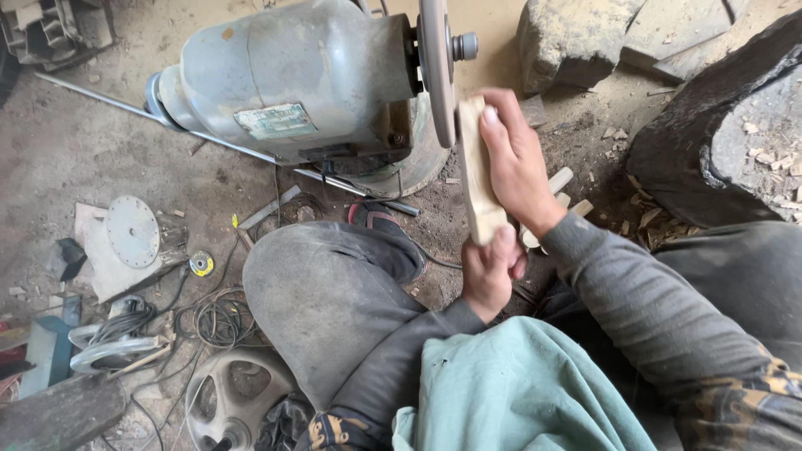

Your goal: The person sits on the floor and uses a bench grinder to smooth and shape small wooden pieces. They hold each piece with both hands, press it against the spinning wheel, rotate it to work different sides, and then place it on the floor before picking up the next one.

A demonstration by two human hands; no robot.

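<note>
A long pale wooden piece [478,179] stands nearly upright against the flat side of a grinding disc [437,71] on a grey motor [292,79]. My right hand [516,163] lies over the wood's upper part, fingers pressing it toward the disc. My left hand [491,271] grips the wood's lower end, thumb on top. My bent left knee in grey trousers [322,292] sits below the motor.
A dark stump [718,142] with wood chips lies at right, stone blocks [576,38] beyond it. Several pale wood pieces [564,179] lie behind my right hand. At left on the dirt floor are a round metal disc [132,231], coiled wire [217,321] and a metal rod [92,96].
</note>
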